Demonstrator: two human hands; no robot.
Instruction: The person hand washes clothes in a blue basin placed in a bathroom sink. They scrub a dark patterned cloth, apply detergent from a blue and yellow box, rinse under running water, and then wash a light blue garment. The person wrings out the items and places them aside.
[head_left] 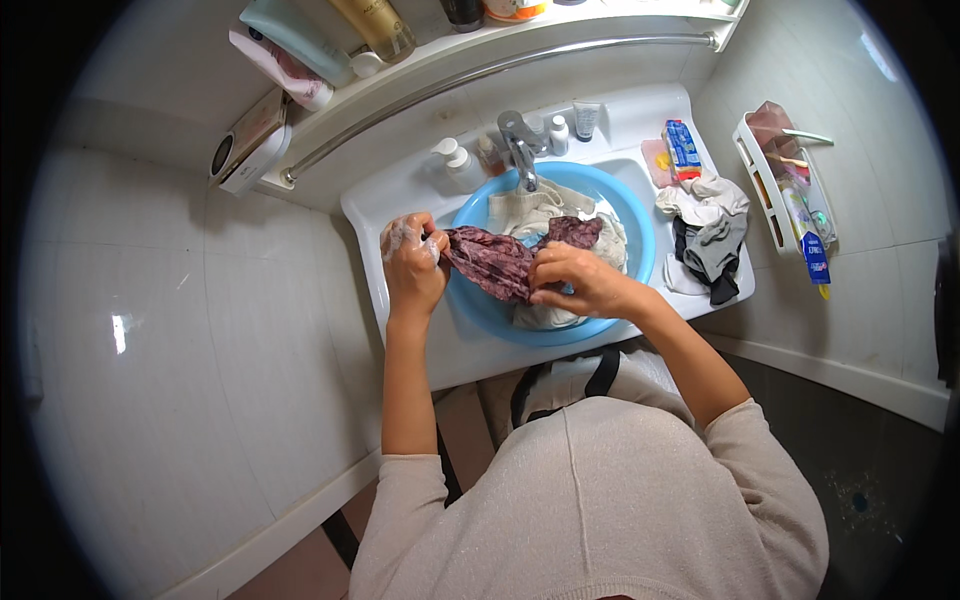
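A wet, dark purple patterned cloth (490, 262) is stretched between my two hands over a blue basin (646, 235). My left hand (412, 262), with white suds on its back and fingers, is closed round the cloth's left end at the basin's left rim. Near the middle of the cloth, my right hand (578, 280) pinches it between bent fingers. Beyond that grip, part of the cloth trails toward the right. White wet laundry (545, 207) lies in the basin under it. The cloth's exact kind does not show.
The basin sits in a white sink (372, 205) beneath a chrome faucet (519, 140). A pump bottle (455, 158) stands behind it. On the right ledge are crumpled grey, white and black clothes (708, 228) and a blue box (683, 150). A wall rack (765, 195) hangs at right.
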